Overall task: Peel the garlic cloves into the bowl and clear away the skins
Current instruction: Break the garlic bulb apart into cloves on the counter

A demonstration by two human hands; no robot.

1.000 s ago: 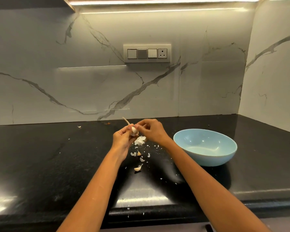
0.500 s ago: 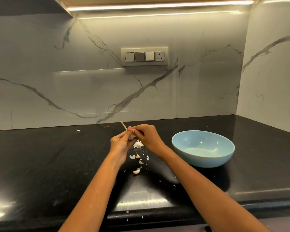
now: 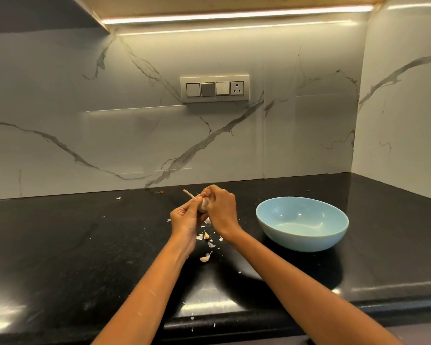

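A garlic bulb [image 3: 203, 204] with its stalk pointing up-left is held above the black desk [image 3: 60, 245] between both hands; it is gripped by the left hand [image 3: 184, 219] from below and pinched from above by the curled fingers of the right hand [image 3: 220, 207]. Loose skins [image 3: 210, 244] and a clove [image 3: 205, 257] are scattered on the desk directly beneath the hands. A light blue bowl [image 3: 302, 224] is seen to the right, apart from both hands

Warm strip light [image 3: 234, 17] overhead; glare on countertop [image 3: 60, 245]; edges bowed.
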